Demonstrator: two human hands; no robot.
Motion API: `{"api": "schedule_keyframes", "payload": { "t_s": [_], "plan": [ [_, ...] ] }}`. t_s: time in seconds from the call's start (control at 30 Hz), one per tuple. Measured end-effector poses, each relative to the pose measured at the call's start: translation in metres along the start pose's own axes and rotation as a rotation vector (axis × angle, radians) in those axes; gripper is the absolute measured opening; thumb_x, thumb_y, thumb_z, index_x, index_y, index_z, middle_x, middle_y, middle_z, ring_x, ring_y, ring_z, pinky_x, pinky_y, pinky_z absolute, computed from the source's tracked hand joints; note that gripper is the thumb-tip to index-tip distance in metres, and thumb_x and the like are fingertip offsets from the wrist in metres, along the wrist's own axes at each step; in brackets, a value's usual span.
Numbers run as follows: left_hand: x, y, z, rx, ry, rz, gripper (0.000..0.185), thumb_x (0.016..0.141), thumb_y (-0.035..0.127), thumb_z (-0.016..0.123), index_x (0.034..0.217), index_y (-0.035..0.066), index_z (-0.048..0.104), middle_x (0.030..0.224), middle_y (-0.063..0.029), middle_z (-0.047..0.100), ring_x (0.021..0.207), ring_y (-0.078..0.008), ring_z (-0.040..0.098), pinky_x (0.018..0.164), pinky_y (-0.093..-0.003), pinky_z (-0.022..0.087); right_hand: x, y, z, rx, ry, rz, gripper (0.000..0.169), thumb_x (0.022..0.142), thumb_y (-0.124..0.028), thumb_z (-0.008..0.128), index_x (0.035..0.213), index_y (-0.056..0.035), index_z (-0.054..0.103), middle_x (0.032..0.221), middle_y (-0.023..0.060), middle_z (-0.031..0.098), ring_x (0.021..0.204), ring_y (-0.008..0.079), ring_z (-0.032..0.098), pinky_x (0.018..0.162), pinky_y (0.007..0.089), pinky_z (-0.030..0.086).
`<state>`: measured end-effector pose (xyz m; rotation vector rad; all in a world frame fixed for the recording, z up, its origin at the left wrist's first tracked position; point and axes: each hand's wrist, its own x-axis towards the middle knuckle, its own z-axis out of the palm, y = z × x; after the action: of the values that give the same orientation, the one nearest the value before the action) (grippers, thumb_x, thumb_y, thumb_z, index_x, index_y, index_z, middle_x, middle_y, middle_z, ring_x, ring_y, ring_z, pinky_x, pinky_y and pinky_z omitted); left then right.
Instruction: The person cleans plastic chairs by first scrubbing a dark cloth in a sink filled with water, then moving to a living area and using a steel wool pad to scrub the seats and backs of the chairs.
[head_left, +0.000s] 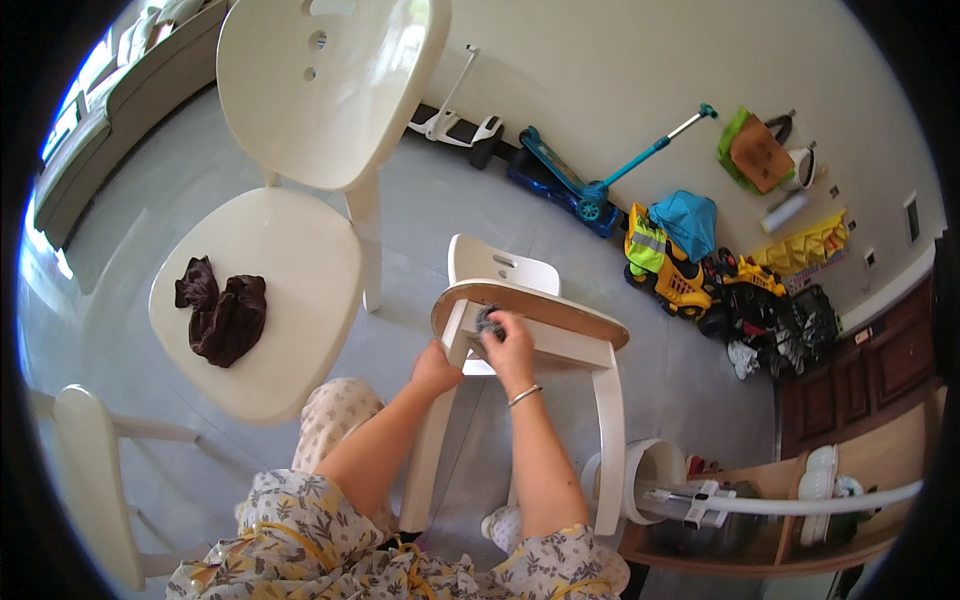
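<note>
A white chair (609, 420) is tipped over before me, its legs towards me and the brown underside (555, 313) of its seat showing. My left hand (436, 367) is closed around the upper part of one leg. In my right hand (510, 346) is a dark grey scouring pad (490, 322), perhaps steel wool, held against the frame below the seat, beside that leg's top. To the left, a crumpled dark brown cloth (227, 320) lies on the seat of an upright white chair (300, 247).
Another white chair (90, 472) stands at the lower left. Along the wall are a self-balancing scooter (457, 131), a teal kick scooter (630, 166) and yellow toy vehicles (679, 283). At the right are a white bucket (660, 469) and a wooden shelf (705, 559). A sofa (142, 112) is upper left.
</note>
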<state>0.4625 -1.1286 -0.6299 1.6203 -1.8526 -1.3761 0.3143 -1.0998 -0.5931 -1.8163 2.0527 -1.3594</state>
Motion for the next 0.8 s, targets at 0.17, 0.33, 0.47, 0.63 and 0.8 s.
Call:
{"api": "schedule_keyframes", "payload": {
  "t_s": [0.17, 0.33, 0.47, 0.63, 0.8],
  "plan": [
    [0.021, -0.024, 0.008, -0.179, 0.011, -0.004, 0.060, 0.056, 0.012, 0.075, 0.108, -0.001, 0.049, 0.100, -0.0248, 0.063, 0.098, -0.0397, 0.061, 0.084, -0.0418, 0.049, -0.012, -0.007, 0.040, -0.278, -0.147, -0.144, 0.033, 0.073, -0.004, 0.065, 0.105, -0.0090, 0.064, 0.115, 0.0068, 0.062, 0.106, 0.0295, 0.053, 0.091, 0.0405, 0.044],
    [0.018, -0.013, 0.005, -0.174, -0.009, -0.003, 0.056, 0.058, 0.009, 0.072, 0.108, -0.002, 0.048, 0.099, -0.0268, 0.062, 0.099, -0.0408, 0.060, 0.084, -0.0427, 0.048, 0.017, -0.008, 0.045, -0.513, -0.217, -0.164, 0.034, 0.077, -0.006, 0.059, 0.111, -0.0093, 0.062, 0.113, 0.0038, 0.060, 0.108, 0.0271, 0.051, 0.087, 0.0420, 0.042],
    [0.021, -0.018, 0.007, -0.242, -0.019, -0.009, 0.055, 0.060, 0.008, 0.070, 0.108, -0.003, 0.047, 0.100, -0.0282, 0.062, 0.100, -0.0420, 0.060, 0.084, -0.0440, 0.048, 0.026, -0.015, 0.052, -0.587, -0.245, -0.152, 0.030, 0.077, -0.007, 0.055, 0.106, -0.0079, 0.065, 0.107, 0.0033, 0.061, 0.104, 0.0279, 0.052, 0.084, 0.0413, 0.043],
    [0.015, -0.020, 0.006, -0.179, -0.023, 0.048, 0.046, 0.069, 0.005, 0.058, 0.111, -0.003, 0.040, 0.093, -0.0311, 0.062, 0.094, -0.0452, 0.061, 0.083, -0.0471, 0.048, 0.010, -0.023, 0.028, -0.503, -0.369, -0.222, 0.031, 0.073, 0.001, 0.054, 0.101, -0.0064, 0.066, 0.108, 0.0037, 0.063, 0.099, 0.0286, 0.053, 0.082, 0.0406, 0.044],
    [0.007, -0.009, 0.004, -0.162, -0.064, -0.006, 0.043, 0.069, 0.006, 0.059, 0.108, -0.002, 0.042, 0.093, -0.0288, 0.063, 0.094, -0.0433, 0.062, 0.082, -0.0473, 0.048, 0.019, 0.002, 0.035, -0.324, -0.368, -0.296, 0.042, 0.075, 0.003, 0.050, 0.115, -0.0025, 0.060, 0.123, 0.0105, 0.058, 0.114, 0.0326, 0.048, 0.100, 0.0423, 0.038]
  ]
}}
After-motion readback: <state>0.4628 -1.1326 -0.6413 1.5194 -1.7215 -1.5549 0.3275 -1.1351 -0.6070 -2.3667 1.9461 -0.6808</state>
